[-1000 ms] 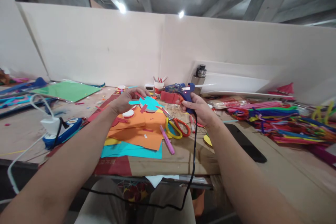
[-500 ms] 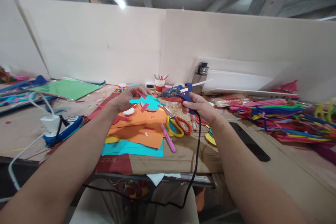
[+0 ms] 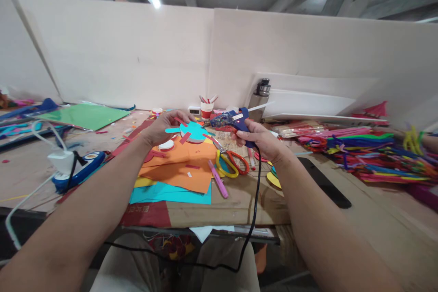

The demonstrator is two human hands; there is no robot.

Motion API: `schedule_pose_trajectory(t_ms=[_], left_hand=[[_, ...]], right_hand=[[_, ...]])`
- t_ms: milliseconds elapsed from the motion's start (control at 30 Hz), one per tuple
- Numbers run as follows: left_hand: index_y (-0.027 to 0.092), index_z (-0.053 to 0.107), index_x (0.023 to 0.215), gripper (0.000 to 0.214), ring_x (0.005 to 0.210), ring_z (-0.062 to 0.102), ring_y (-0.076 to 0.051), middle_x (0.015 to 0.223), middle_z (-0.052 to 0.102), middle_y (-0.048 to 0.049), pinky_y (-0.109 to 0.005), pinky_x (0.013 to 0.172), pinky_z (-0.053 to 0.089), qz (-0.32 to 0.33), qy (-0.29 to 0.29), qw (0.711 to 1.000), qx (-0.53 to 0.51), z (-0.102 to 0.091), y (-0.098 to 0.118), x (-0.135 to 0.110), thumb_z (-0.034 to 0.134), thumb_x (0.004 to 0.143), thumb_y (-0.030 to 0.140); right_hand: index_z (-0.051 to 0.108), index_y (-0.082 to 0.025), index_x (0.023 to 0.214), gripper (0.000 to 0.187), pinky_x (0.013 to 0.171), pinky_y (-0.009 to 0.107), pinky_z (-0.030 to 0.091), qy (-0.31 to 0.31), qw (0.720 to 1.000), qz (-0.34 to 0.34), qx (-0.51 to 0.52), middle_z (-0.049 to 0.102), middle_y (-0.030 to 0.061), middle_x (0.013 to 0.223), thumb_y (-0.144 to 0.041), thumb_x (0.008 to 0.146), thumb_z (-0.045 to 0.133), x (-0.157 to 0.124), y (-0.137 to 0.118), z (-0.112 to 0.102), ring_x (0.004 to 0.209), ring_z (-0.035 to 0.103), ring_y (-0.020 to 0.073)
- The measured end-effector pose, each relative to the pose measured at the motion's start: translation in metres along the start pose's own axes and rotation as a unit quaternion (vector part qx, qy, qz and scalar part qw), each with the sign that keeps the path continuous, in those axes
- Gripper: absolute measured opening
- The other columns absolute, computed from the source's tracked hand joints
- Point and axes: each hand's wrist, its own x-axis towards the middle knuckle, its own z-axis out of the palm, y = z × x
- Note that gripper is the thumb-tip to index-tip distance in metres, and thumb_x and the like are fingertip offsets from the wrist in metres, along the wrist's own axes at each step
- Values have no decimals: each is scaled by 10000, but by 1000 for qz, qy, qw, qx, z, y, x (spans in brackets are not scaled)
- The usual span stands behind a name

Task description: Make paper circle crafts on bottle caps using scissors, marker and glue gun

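My left hand (image 3: 166, 127) pinches the edge of a round turquoise paper piece (image 3: 193, 132) with red and turquoise strips sticking out around it. Wrapped around the handle of a blue hot glue gun (image 3: 228, 120) is my right hand (image 3: 259, 138). A white glue stick juts from the gun's back, and its nozzle points left at the paper piece; whether they touch I cannot tell. Beneath lie orange paper sheets (image 3: 185, 171) and turquoise sheets (image 3: 164, 193). Yellow and orange handled scissors (image 3: 227, 164) and a pink marker (image 3: 218, 179) rest just right of them.
The gun's black cord (image 3: 256, 200) hangs over the table edge across my lap. A blue power strip (image 3: 79, 172) stands at left. On the right are a black phone (image 3: 323, 182) and bundled pipe cleaners (image 3: 366, 155). A metal bottle (image 3: 260, 96) and a cup of pens (image 3: 206, 109) stand behind.
The view has shifted slightly. Both hands keep their holds, with the glue gun's nozzle still beside the paper piece. At the far right, part of another person's arm has come into view.
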Motion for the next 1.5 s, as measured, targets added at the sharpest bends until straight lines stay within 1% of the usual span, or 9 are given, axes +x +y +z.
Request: schedule_pose_trajectory(t_ms=[167,500,633,767,1033,1200,1300,1400,1500], left_hand=[[172,712,713,335,927,661,-216,961,714,-111,-285,770,535,-5,8,1000,2,2,2,0,945,485,250],[172,719,734,317,983,659,-228,975,719,-118,-286,790,529,14,-7,1000,7,0,1,0,934,529,284],[164,714,718,352,959,660,-230,967,717,-123,-294,786,533,-4,6,1000,5,3,3,-1,950,486,284],[149,699,696,410,934,670,-240,961,713,-135,-307,770,534,-18,4,1000,-2,6,6,-1,965,436,320],[168,706,723,356,979,660,-245,979,717,-125,-308,805,521,-1,-16,999,28,5,6,-1,937,516,343],[168,688,690,351,967,660,-249,944,713,-117,-314,793,519,-6,-13,999,28,8,9,-2,939,503,328],[168,680,687,345,963,660,-248,942,716,-116,-311,776,520,-8,-15,999,32,9,9,-2,938,507,309],[162,687,698,368,969,661,-255,942,718,-123,-302,747,521,-8,-20,999,31,10,9,-2,941,500,339],[156,698,716,355,970,661,-240,949,719,-118,-290,756,523,-6,-18,999,31,10,8,-2,939,514,320]], right_hand=[[550,-191,938,351,603,251,365,6,1000,-2,-9,626,-23,756,-352,703,754,1,1,-1,582,463,91],[535,-198,952,361,611,255,378,5,999,0,-32,597,-35,741,-356,708,748,1,0,-2,589,457,94],[540,-196,953,350,611,255,376,7,999,-4,-43,604,-32,754,-355,716,741,1,0,-3,598,466,96],[553,-191,950,357,586,243,362,15,999,-1,-47,601,-34,733,-346,693,745,0,-4,0,593,470,93],[557,-190,892,347,503,226,336,36,998,21,-51,561,-31,693,-336,653,762,-4,-11,4,594,495,108],[585,-186,908,330,539,233,352,43,997,5,-58,574,-28,706,-308,657,761,-4,-11,2,598,482,101],[618,-193,974,340,579,236,374,47,997,6,-64,587,-31,730,-306,686,758,-4,-11,0,637,501,106],[640,-198,1007,365,601,238,385,52,996,11,-77,605,-26,753,-293,678,764,-5,-11,-1,666,516,115],[658,-201,1049,396,629,233,407,49,994,6,-101,648,-10,828,-285,676,760,-4,-11,-3,714,541,122]])
